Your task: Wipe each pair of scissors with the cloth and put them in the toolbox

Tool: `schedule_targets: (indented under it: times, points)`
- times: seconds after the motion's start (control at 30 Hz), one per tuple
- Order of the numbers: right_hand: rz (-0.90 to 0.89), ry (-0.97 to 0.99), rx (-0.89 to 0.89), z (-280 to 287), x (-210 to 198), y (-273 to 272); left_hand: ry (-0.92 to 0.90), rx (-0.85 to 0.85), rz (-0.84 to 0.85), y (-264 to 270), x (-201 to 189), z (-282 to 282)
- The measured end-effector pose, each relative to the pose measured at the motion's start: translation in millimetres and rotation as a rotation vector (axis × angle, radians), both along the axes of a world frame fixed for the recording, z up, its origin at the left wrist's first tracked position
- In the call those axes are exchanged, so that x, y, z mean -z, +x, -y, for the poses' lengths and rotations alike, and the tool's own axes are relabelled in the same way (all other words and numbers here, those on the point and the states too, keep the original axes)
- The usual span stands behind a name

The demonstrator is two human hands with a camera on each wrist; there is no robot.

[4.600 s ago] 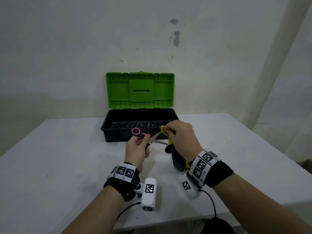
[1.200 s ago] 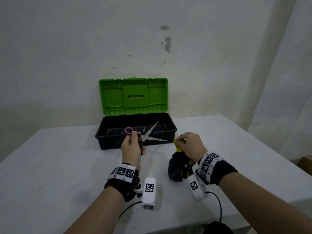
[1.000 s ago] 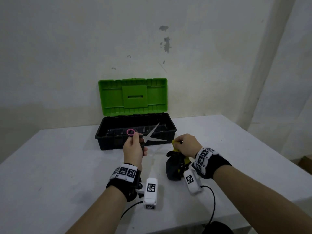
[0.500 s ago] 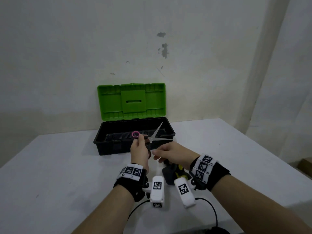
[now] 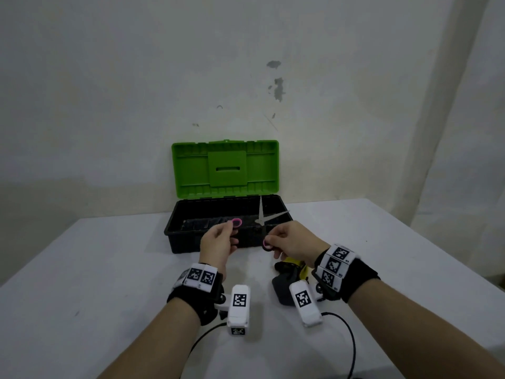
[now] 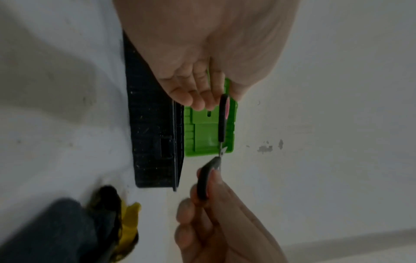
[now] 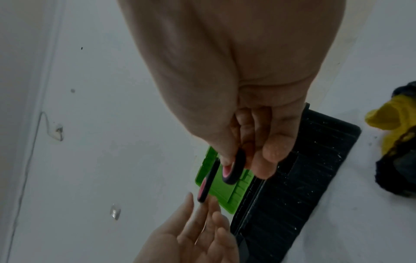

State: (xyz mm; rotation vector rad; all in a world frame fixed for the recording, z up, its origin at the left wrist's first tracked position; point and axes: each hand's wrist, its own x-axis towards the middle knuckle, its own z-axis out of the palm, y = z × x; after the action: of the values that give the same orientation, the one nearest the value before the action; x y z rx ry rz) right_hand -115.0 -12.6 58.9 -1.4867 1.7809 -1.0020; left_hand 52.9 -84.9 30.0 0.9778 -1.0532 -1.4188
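Both hands hold one pair of scissors (image 5: pixel 261 220) with black, pink-lined handles over the front of the open toolbox (image 5: pixel 175 231). My left hand (image 5: pixel 231 231) pinches one handle ring (image 6: pixel 223 115). My right hand (image 5: pixel 269 243) pinches the other ring (image 7: pixel 234 169). The blades stand spread wide, one upright and one pointing right. The toolbox has a black base (image 6: pixel 153 133) and a raised green lid (image 5: pixel 224 166). The yellow and black cloth (image 5: pixel 289 272) lies crumpled on the table under my right wrist, with no hand on it.
The white table (image 5: pixel 95 283) runs up to a pale wall just behind the toolbox. The wrist cameras' cables (image 5: pixel 349 340) trail off the near table edge. The cloth (image 7: pixel 394 142) lies close to the toolbox's right front corner.
My right hand let go of the cloth, left it on the table and took hold of the scissors' second handle. The blades now gape wider, closer over the toolbox.
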Motion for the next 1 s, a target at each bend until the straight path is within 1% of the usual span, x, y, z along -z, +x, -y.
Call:
schedule_targets:
  times: [0.07,0.13,0.2,0.27,0.5,0.6,0.63,0.77,0.8,0.9,1.0]
  points:
    - [-0.043,0.008,-0.009,1,-1,1,-0.037,0.040,0.066,9,2,3]
    - [-0.081,-0.013,0.015,3,-1,4,-0.055,0.132,0.131,14,3,4]
    - [-0.100,-0.045,0.047,6,-2,7,-0.049,0.237,0.185,16,3,3]
    - [-0.111,-0.060,0.069,8,-2,12,-0.021,0.287,0.203,16,4,1]
    - [-0.066,-0.107,0.142,10,3,24,0.033,0.256,0.106,3,13,-15]
    - [0.023,-0.219,0.200,5,4,24,0.029,0.231,0.086,0,15,-19]
    - [0.021,-0.248,0.224,3,5,24,0.029,0.230,0.093,-1,17,-21]
    - [-0.175,-0.235,0.233,-4,10,23,-0.009,0.234,0.175,-8,23,-31]
    - [-0.200,-0.220,0.227,-6,11,23,-0.023,0.235,0.197,-9,24,-32]
    - [-0.208,-0.194,0.229,-6,12,23,-0.081,0.244,0.256,-10,19,-32]
    - [-0.219,-0.173,0.246,4,3,25,-0.167,0.235,0.330,-6,8,-26]
